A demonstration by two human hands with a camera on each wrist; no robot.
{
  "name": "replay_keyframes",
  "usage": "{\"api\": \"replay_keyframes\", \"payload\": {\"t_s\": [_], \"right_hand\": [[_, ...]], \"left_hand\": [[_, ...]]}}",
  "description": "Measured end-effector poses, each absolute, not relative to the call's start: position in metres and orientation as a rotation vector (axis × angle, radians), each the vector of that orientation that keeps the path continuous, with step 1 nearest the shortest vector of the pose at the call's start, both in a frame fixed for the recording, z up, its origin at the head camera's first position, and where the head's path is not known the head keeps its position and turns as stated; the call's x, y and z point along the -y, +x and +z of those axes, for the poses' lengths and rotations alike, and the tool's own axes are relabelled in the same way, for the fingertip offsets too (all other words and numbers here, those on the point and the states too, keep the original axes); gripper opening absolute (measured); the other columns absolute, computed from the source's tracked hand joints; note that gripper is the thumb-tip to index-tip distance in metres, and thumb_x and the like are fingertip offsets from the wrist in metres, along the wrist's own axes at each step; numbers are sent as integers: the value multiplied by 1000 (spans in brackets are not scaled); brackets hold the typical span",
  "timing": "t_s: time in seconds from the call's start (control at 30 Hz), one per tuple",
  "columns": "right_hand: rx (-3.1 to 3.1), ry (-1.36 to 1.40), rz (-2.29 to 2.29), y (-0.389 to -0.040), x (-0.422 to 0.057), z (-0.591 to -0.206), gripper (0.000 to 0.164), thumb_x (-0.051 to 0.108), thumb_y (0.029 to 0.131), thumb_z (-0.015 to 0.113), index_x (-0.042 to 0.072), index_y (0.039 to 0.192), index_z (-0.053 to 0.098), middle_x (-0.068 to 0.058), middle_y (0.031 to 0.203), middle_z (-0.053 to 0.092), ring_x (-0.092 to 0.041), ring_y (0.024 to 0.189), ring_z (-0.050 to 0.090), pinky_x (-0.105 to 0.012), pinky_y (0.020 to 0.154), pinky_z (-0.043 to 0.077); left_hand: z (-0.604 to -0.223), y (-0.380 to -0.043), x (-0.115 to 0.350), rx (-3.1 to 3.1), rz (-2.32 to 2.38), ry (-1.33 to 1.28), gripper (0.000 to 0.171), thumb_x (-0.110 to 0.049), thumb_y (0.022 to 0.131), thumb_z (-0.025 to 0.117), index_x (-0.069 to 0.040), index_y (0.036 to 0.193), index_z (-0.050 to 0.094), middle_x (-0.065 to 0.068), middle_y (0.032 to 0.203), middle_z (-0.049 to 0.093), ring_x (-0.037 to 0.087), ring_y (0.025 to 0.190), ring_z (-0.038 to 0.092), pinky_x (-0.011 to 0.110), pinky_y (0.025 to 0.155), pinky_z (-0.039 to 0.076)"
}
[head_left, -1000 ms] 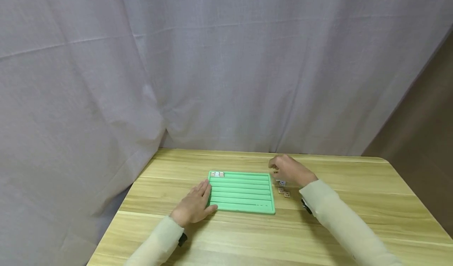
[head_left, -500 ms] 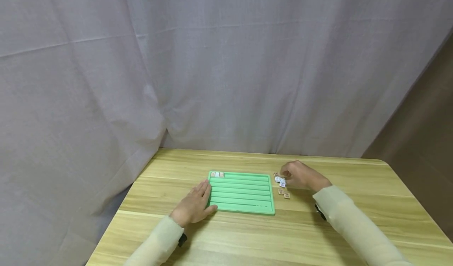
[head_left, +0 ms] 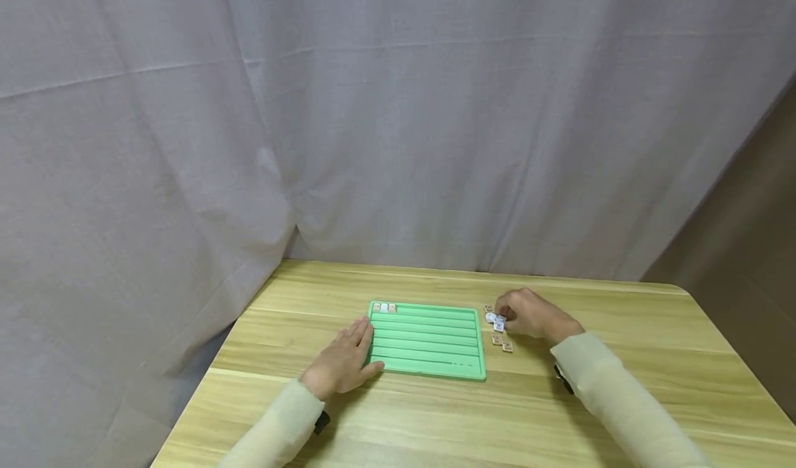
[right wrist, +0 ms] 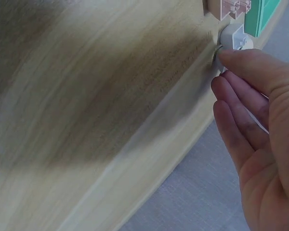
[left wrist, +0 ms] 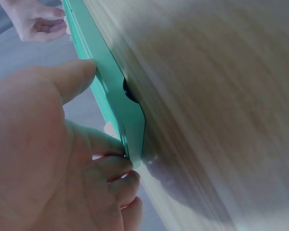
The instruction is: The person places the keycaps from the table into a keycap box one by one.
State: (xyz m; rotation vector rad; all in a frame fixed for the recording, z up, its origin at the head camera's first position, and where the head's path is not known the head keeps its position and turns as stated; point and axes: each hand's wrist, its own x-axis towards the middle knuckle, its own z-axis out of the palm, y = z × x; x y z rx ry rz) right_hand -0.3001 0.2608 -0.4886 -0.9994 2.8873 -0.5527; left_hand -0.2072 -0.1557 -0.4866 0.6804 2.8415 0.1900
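Note:
A green ridged tray (head_left: 425, 349) lies on the table, with three small keycaps (head_left: 384, 307) in the left end of its far row. My left hand (head_left: 340, 359) rests against the tray's left edge, fingers extended and thumb by the near corner. Right of the tray, my right hand (head_left: 531, 314) pinches a whitish keycap (right wrist: 218, 58) between thumb and index finger; the fingers hide most of it. Beside it stands a white keycap (right wrist: 229, 34), and a pink keycap (right wrist: 222, 8) is nearer the tray, both showing hollow undersides in the right wrist view.
Two brownish-pink keycaps, a left one (head_left: 497, 340) and a right one (head_left: 507, 347), lie nearer the person. Another keycap (head_left: 488, 309) is on the far side of the white ones. The wooden table (head_left: 410, 423) ends at a grey curtain (head_left: 398, 143).
My right hand has moved from above the far keycaps, right and down onto the white keycaps, where it now pinches one. The left hand stays at the tray's edge.

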Motion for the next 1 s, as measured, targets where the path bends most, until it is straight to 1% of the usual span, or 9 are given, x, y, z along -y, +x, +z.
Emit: {"api": "replay_keyframes", "payload": {"t_s": [0.2,0.43,0.5,0.73,0.8,0.9,1.0], "right_hand": [[-2883,-940,-531,-301,-259,-491,22,-8,81,79,12,87,72,3,87,73,-9,80,64,-23,69,57],[-2890,-924,-506,-303,-257,-495,23,-7,81,79,13,82,68,6,79,64,-8,74,56,-20,62,47],[-2893,-925,-502,-304,-257,-495,23,-7,82,79,13,81,68,7,78,63,-8,73,55,-20,61,46],[-2917,-949,-511,-304,-257,-489,19,-6,81,75,11,87,74,3,84,71,-9,76,59,-23,66,52],[-2920,-947,-514,-304,-257,-486,19,-6,80,73,12,86,74,4,84,70,-9,76,57,-23,66,51],[-2917,-923,-519,-302,-255,-482,21,-5,81,71,16,78,71,8,79,65,-8,73,53,-22,64,46],[-2913,-924,-528,-300,-254,-477,23,-4,84,73,17,76,69,10,77,63,-6,72,52,-21,63,45]], "left_hand": [[-486,-207,155,-2842,179,680,84,-51,109,52,7,164,27,23,175,21,37,163,24,52,133,28],[-486,-207,155,-2836,183,676,84,-51,109,52,7,164,26,23,175,20,37,163,24,52,133,28],[-486,-207,155,-2838,183,678,84,-51,109,52,7,164,26,23,175,20,37,163,24,52,133,28],[-486,-207,155,-2851,184,676,84,-51,108,53,7,163,27,24,175,22,37,163,25,51,133,28],[-485,-207,155,-2853,180,677,84,-51,108,53,8,163,28,24,174,22,37,163,25,51,133,28],[-486,-206,155,-2855,178,679,84,-51,108,53,8,163,28,24,174,22,37,163,26,51,133,28],[-485,-206,155,-2857,176,681,84,-51,108,53,8,163,28,24,174,23,38,163,26,51,133,28]]}}
